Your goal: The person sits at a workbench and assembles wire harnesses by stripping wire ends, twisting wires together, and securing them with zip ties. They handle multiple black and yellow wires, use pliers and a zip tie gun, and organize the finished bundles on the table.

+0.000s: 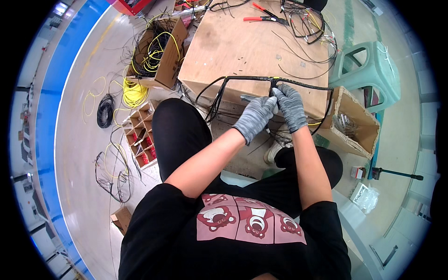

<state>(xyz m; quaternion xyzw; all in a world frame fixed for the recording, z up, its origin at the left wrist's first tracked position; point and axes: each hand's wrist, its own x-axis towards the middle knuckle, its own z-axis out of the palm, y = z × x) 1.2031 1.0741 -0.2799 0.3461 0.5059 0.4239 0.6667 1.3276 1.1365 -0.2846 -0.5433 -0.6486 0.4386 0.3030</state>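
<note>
Both my hands wear grey knitted gloves and meet at the near edge of a wooden box top. My left hand (256,116) has its fingers closed around a branch of a black taped wire harness (247,78). Beside it, my right hand (290,106) pinches the same branch just under the junction, where a bit of yellow shows. The harness trunk runs left to right along the box edge, and loose black wires hang down at its left end. What lies between the fingertips is mostly hidden by the gloves.
Red-handled pliers (266,19) lie on the wooden box (219,46) near a wire bundle (308,23). Left stand a carton of cables (170,56) and a divided cardboard tray (140,133). A cardboard box (354,123) and a green stool (373,74) stand right.
</note>
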